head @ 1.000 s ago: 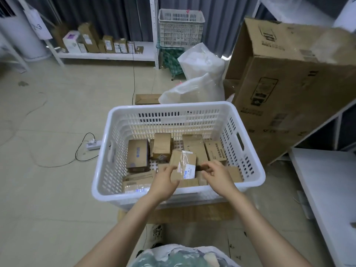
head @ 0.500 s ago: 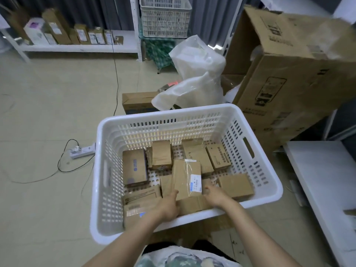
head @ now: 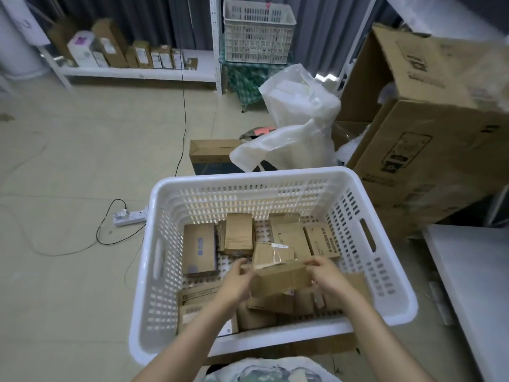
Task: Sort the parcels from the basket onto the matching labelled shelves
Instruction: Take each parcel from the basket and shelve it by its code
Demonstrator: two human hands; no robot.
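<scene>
A white slatted basket (head: 248, 183) stands in front of me with several small brown cardboard parcels lying on its floor. Both hands hold one brown parcel (head: 278, 279) just above the others, lying crosswise between them. My left hand (head: 237, 282) grips its left end and my right hand (head: 327, 274) pinches its right end. Behind it stands a taped parcel (head: 272, 253) with a white label strip. A low white shelf (head: 137, 73) at the far left back carries a row of parcels.
A large open cardboard box (head: 429, 139) leans at the right, with white plastic bags (head: 297, 128) beside it. A small carton (head: 212, 155) lies behind the basket. A power strip (head: 129, 216) and cable cross the floor at left. A white surface (head: 473, 271) is at right.
The hands held a taped, labelled parcel upright; now they hold a brown parcel crosswise, slightly lifted. My view has shifted closer over the basket.
</scene>
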